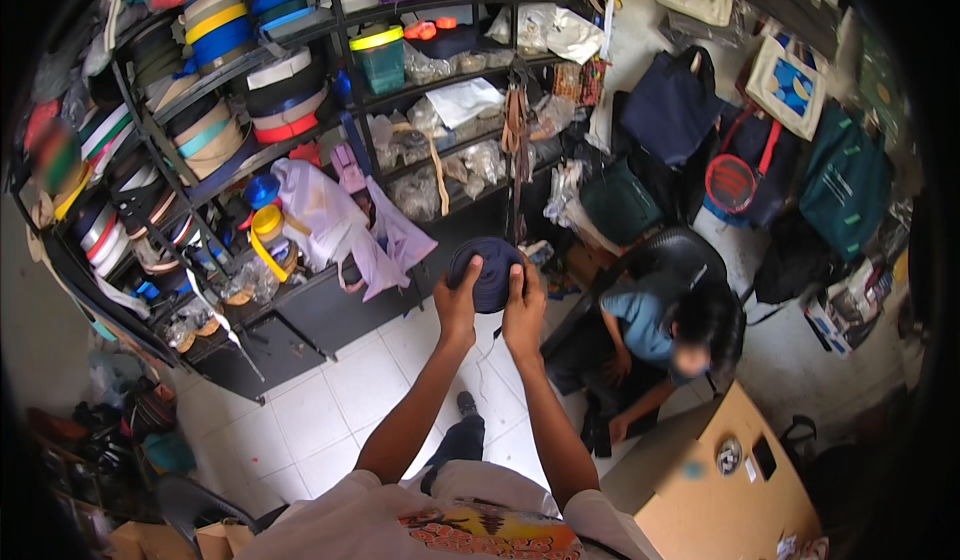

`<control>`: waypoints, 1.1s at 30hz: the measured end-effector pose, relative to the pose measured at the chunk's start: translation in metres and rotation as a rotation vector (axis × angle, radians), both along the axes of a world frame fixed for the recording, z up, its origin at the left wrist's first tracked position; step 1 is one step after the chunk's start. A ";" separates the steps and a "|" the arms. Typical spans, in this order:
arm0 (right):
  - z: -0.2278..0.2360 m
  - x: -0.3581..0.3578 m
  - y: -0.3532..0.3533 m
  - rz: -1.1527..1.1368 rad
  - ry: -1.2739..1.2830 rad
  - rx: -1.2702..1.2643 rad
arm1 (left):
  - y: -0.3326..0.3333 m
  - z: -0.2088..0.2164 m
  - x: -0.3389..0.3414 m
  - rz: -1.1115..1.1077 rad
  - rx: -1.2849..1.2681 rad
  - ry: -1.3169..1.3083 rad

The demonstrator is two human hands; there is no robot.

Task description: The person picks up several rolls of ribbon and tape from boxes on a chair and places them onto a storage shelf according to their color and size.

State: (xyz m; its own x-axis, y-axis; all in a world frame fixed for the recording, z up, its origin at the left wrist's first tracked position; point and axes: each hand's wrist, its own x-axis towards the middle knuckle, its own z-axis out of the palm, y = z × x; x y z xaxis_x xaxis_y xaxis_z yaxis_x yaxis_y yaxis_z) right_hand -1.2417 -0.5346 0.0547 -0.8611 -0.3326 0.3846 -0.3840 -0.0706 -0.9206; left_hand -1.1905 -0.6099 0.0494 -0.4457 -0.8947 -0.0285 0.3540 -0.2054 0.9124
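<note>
Both arms reach forward with a dark navy roll of webbing strap (488, 278) held between the hands. My left hand (459, 298) grips its left side, with the thumb lying on the coiled face. On the opposite side my right hand (523, 305) closes round the edge, thumb likewise on top. The fingers behind the roll are mostly hidden. A thin dark strand (484, 360) hangs below the roll, between my forearms.
Black shelving (335, 50) ahead holds several strap rolls (210, 25) and plastic bags (480, 165). A seated person (650, 320) is at the right, beside a tan table (690, 490) with a phone (765, 458). Bags (670, 100) hang on the right wall. White floor tiles (310, 415) lie below.
</note>
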 end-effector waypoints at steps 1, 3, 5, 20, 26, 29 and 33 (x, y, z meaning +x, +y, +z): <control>0.001 -0.012 -0.020 0.008 -0.029 -0.042 | -0.016 -0.001 -0.016 0.024 0.010 0.011; 0.002 -0.040 -0.058 0.026 -0.089 -0.127 | -0.049 -0.003 -0.045 0.049 -0.176 -0.046; 0.001 -0.086 -0.091 0.016 0.003 -0.183 | -0.082 0.006 -0.074 -0.097 -0.188 -0.043; 0.050 -0.348 -0.220 -0.178 0.070 -0.224 | -0.224 0.066 -0.333 -0.390 -0.051 0.125; 0.084 -0.454 -0.253 -0.220 0.082 -0.323 | -0.240 0.091 -0.472 -0.352 -0.230 0.298; 0.108 -0.515 -0.271 -0.240 0.137 -0.354 | -0.255 0.119 -0.528 -0.395 -0.339 0.312; 0.147 -0.600 -0.281 -0.104 0.141 -0.473 | -0.280 0.156 -0.580 -0.556 -0.505 0.312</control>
State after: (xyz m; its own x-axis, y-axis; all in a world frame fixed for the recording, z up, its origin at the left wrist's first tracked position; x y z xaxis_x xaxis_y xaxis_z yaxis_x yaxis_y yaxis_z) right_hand -1.8414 -0.8152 0.2013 -0.8094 -0.0087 0.5872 -0.5292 -0.4226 -0.7357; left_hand -1.7708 -0.8900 0.2054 -0.7494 -0.4124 0.5181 0.5746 -0.0162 0.8182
